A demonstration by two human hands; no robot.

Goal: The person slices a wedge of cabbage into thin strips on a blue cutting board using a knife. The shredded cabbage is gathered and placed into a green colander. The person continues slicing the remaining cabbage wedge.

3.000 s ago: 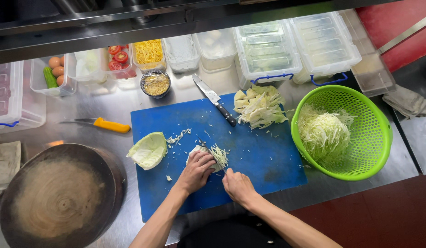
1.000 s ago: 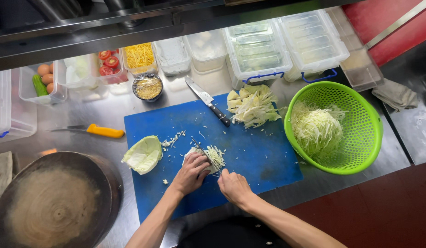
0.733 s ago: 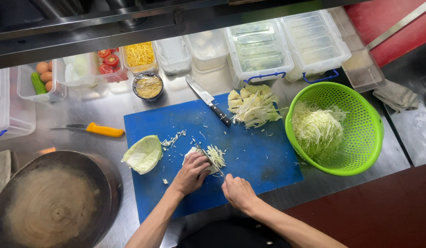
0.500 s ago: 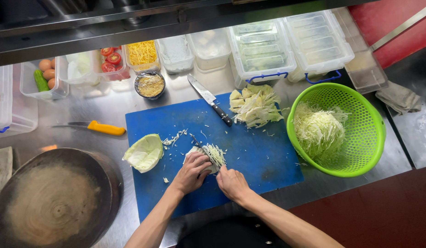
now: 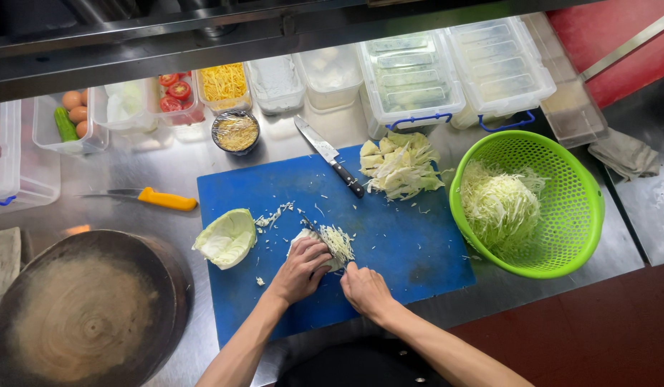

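Both hands are down on the blue cutting board (image 5: 389, 244), working a piece of cabbage (image 5: 310, 240) near the board's middle. The left hand (image 5: 303, 266) is curled over the cabbage piece, fingers bent and pressing it down onto the board. The right hand (image 5: 366, 290) sits just beside it, closed around what looks like a knife handle, with a thin blade (image 5: 319, 231) running up along the cut face of the cabbage; the handle itself is hidden in the fist, so I can't see the grip properly. A little pile of fine shreds (image 5: 339, 242) lies right against the blade. On the left edge of the board a cabbage wedge (image 5: 226, 238) lies half off the board. A second knife with a black handle (image 5: 330, 156) lies at the board's top edge, not touched by anyone, and next to it is a heap of loose cabbage leaves (image 5: 401, 166). To the right of the board a green colander (image 5: 575, 215) holds a mound of shredded cabbage (image 5: 498, 206). A yellow-handled knife (image 5: 149, 198) lies on the steel counter to the left, above a big round wooden chopping block (image 5: 85, 312). Clear tubs along the back hold tomato slices (image 5: 176, 89), grated cheese (image 5: 223, 82) and eggs (image 5: 78, 113).
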